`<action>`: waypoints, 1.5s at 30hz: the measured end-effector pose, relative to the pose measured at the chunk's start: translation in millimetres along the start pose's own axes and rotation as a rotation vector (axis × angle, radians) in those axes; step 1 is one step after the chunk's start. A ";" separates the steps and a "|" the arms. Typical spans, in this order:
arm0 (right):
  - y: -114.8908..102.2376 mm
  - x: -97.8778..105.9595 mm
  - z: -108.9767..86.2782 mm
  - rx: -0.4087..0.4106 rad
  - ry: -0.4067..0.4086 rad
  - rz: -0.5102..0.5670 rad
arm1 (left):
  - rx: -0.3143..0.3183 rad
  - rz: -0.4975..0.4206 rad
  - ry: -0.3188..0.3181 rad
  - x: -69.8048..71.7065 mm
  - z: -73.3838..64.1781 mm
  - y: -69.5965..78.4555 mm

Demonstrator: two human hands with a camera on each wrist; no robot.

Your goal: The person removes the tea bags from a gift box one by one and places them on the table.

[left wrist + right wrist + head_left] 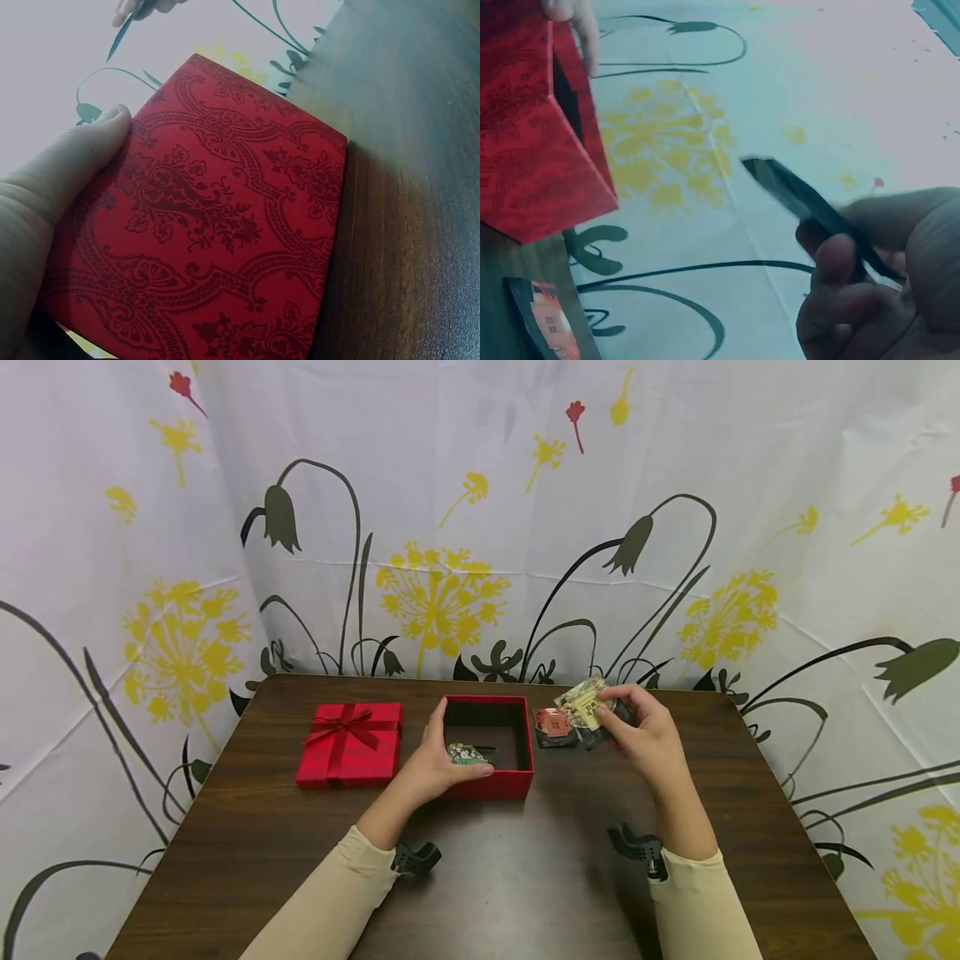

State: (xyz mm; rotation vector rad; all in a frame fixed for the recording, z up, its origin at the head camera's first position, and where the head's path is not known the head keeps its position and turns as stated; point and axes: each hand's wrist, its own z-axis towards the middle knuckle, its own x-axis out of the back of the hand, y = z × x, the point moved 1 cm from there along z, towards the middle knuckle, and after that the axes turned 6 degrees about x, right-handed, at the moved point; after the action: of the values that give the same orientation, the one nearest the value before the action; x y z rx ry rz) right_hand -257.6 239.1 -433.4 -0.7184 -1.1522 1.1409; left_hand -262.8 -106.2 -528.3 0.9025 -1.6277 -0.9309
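An open red box (495,787) with a dark inside stands at the middle of the table, its wall patterned (217,195) in the left wrist view. My left hand (438,764) grips its left side, with the thumb over the front rim. Inside the box lies a small packet with a green and white print (465,753), partly behind the thumb. To the right of the box, my right hand (651,735) pinches a flat packet with a yellow label (587,703) between thumb and fingers; it shows edge-on in the right wrist view. A packet with a red label (553,727) lies just beside the box.
A red lid with a ribbon bow (322,760) lies left of the box on the dark wooden table (525,877). A white curtain (480,443) with printed flowers hangs behind the table's far edge.
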 end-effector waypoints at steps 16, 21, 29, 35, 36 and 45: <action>30.5 23.2 6.1 -0.097 0.167 0.022 | 0.016 0.017 0.006 5.1 1.3 -2.0; 45.9 26.7 4.3 -0.155 0.196 0.004 | 0.024 0.021 0.002 1.2 1.2 -2.3; 82.4 26.6 7.3 -0.218 0.210 -0.085 | 0.016 0.016 0.001 -0.5 1.3 -2.3; 103.7 25.5 7.6 -0.240 0.187 -0.107 | 0.025 0.019 -0.003 -2.1 1.3 -5.5; 105.5 25.2 7.7 -0.241 0.186 -0.111 | 0.029 0.017 -0.002 -2.2 1.4 -5.6; 125.6 23.1 9.5 -0.268 0.158 -0.099 | 0.026 0.014 0.003 -1.4 2.1 -1.3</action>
State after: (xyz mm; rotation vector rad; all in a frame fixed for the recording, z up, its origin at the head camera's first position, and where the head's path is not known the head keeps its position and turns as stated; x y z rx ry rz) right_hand -306.1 298.3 -536.0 -0.9299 -1.2042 0.8392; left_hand -264.4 -105.2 -530.5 0.9091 -1.6450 -0.9000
